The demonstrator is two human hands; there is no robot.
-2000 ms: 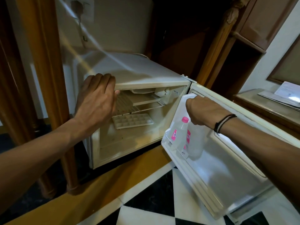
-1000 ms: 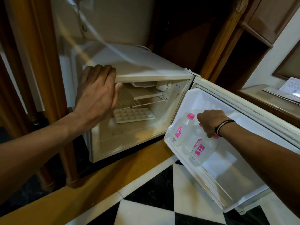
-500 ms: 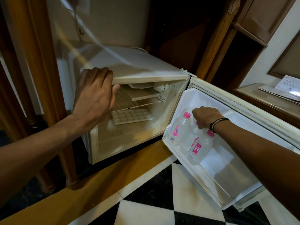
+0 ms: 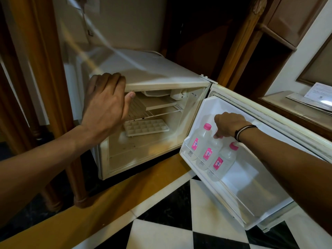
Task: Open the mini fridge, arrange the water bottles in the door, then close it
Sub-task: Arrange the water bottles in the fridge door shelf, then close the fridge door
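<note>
The white mini fridge (image 4: 161, 76) stands open, its door (image 4: 265, 123) swung out to the right. Three clear water bottles with pink caps and pink labels stand side by side in the door's lower shelf (image 4: 215, 182): the left bottle (image 4: 198, 141), the middle bottle (image 4: 209, 153), the right bottle (image 4: 223, 160). My right hand (image 4: 229, 125) is closed over the top of the middle bottle, hiding its cap. My left hand (image 4: 106, 103) lies flat on the fridge's top front corner, thumb under the edge.
A white ice tray (image 4: 146, 127) lies inside the fridge below a wire shelf (image 4: 158, 110). Wooden posts (image 4: 45, 87) flank the fridge. A side table with papers (image 4: 319, 95) stands at the right. The floor has black and white tiles (image 4: 161, 221).
My right hand brought bottles down into the door shelf; now three stand upright in a row, and the hand has settled on the middle one. My left hand stayed on the fridge top.
</note>
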